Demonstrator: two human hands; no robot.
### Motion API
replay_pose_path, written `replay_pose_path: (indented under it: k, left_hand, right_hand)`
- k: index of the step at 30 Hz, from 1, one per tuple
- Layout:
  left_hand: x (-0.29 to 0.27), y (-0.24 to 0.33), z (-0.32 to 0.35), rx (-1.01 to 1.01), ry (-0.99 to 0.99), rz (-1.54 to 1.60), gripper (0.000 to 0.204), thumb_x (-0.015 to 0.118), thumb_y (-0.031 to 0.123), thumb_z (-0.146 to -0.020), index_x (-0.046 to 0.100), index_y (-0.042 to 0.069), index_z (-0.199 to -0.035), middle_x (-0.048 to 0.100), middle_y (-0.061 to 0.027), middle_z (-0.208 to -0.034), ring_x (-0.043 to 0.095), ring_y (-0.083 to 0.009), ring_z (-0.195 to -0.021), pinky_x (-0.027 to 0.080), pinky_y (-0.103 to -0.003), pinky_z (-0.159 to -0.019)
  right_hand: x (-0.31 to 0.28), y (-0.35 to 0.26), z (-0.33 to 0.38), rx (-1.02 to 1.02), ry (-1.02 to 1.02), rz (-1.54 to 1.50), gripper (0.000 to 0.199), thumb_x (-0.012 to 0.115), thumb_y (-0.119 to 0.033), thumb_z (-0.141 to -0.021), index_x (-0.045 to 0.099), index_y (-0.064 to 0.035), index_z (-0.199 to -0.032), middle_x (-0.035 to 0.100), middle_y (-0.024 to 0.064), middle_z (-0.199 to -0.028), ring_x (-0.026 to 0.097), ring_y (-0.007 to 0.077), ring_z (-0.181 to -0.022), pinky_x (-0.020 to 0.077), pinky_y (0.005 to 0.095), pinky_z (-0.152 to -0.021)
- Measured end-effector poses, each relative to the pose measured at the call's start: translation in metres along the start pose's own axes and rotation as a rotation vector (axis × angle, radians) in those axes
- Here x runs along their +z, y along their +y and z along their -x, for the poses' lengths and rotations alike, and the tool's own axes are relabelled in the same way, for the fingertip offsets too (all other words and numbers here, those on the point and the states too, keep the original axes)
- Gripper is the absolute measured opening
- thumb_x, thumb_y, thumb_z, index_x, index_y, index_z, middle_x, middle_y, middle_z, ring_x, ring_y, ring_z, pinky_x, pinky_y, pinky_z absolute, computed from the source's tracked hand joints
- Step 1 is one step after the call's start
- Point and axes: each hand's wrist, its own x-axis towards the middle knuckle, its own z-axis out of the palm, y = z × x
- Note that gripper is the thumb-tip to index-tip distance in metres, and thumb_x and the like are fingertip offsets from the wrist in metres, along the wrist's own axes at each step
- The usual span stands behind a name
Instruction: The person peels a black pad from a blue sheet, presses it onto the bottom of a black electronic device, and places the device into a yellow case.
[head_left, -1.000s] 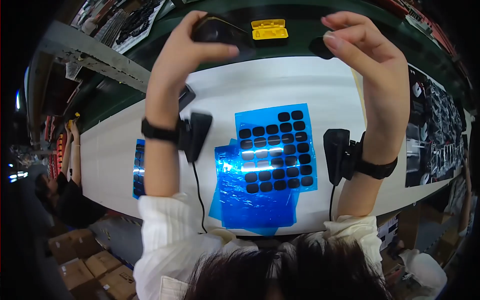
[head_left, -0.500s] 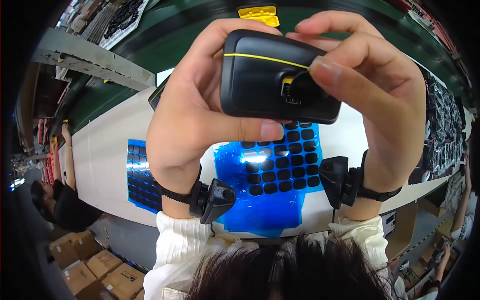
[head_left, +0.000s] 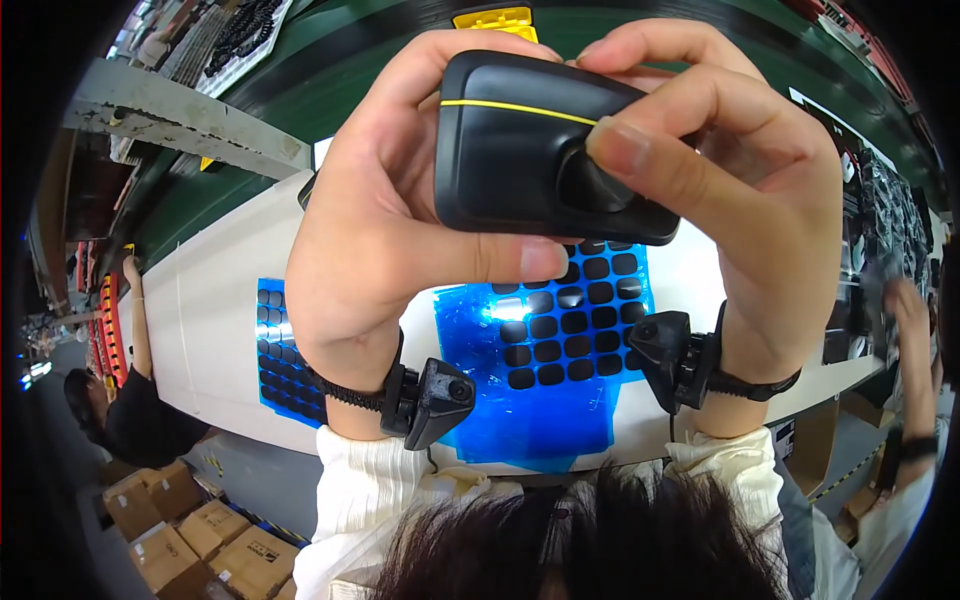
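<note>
Centrally, a boxy black device [head_left: 510, 150] with a thin yellow line is held up above a white table [head_left: 215, 300], close to the viewer. The person's left hand [head_left: 365, 235] grasps its left side, the thumb along the lower edge and the fingers over the top. The right hand [head_left: 740, 170] is at the device's right side, its thumb tip on a rounded black patch [head_left: 592, 185] lying against the front face; whether the patch is pinched or only pressed cannot be told. Each wrist wears a strap with a small black camera [head_left: 440, 400]. Below, on the table, lies a blue film sheet [head_left: 530, 425] bearing rows of black rounded pieces [head_left: 574, 322], and a similar blue sheet [head_left: 285, 370] lies left. Beyond the hands, a yellow case [head_left: 495, 22] rests on a green surface [head_left: 370, 60]. At far left, a person in black [head_left: 145, 415] sits near cardboard boxes [head_left: 250, 560]
</note>
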Motion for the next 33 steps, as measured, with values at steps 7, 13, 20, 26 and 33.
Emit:
replay_pose_path:
  k: [7, 13, 20, 26, 33]
  left_hand:
    - [-0.006, -0.002, 0.0, 0.045, -0.008, 0.05, 0.081, 0.065, -0.007, -0.039, 0.038, 0.0, -0.115, 0.053, -0.0089, -0.099, 0.053, -0.0192, -0.091, 0.043, -0.028, -0.082]
    - [0.001, 0.0, 0.003, 0.128, 0.046, 0.057, 0.082, 0.067, -0.007, -0.038, 0.038, 0.001, -0.114, 0.053, -0.0083, -0.099, 0.053, -0.0196, -0.092, 0.042, -0.028, -0.083]
    - [0.0, -0.001, 0.004, 0.192, 0.037, 0.077, 0.083, 0.067, -0.011, -0.037, 0.038, 0.002, -0.114, 0.053, -0.0079, -0.099, 0.052, -0.0194, -0.094, 0.041, -0.028, -0.085]
    - [-0.002, -0.005, -0.004, 0.176, -0.043, 0.068, 0.082, 0.069, -0.008, -0.043, 0.037, 0.002, -0.118, 0.051, -0.0091, -0.104, 0.05, -0.0187, -0.099, 0.039, -0.027, -0.087]
    - [-0.019, -0.013, -0.016, 0.157, 0.02, -0.076, 0.072, 0.07, -0.005, -0.056, 0.038, 0.004, -0.12, 0.051, -0.009, -0.103, 0.053, -0.0154, -0.09, 0.043, -0.027, -0.082]
  right_hand:
    - [0.005, 0.006, -0.004, -0.36, 0.009, 0.261, 0.012, 0.061, -0.005, -0.071, 0.059, 0.0024, -0.08, 0.053, 0.0125, -0.097, 0.054, 0.0154, -0.081, 0.0409, 0.0235, -0.072]
    - [0.004, 0.005, -0.003, -0.418, 0.064, 0.192, 0.018, 0.062, -0.008, -0.071, 0.057, 0.0024, -0.085, 0.054, 0.0123, -0.094, 0.055, 0.016, -0.079, 0.0416, 0.0239, -0.071]
    - [0.007, 0.006, 0.0, -0.485, 0.093, 0.119, 0.027, 0.064, -0.012, -0.07, 0.054, 0.0023, -0.092, 0.055, 0.012, -0.09, 0.056, 0.017, -0.076, 0.0427, 0.0245, -0.069]
    - [0.004, 0.004, 0.002, -0.513, 0.137, 0.063, 0.035, 0.065, -0.016, -0.07, 0.052, 0.0023, -0.097, 0.057, 0.0117, -0.086, 0.056, 0.0177, -0.073, 0.0436, 0.0249, -0.068]
    - [0.008, 0.015, -0.01, -0.53, 0.28, 0.146, 0.045, 0.066, -0.02, -0.069, 0.049, 0.0022, -0.104, 0.058, 0.0114, -0.082, 0.057, 0.0187, -0.07, 0.0447, 0.0255, -0.066]
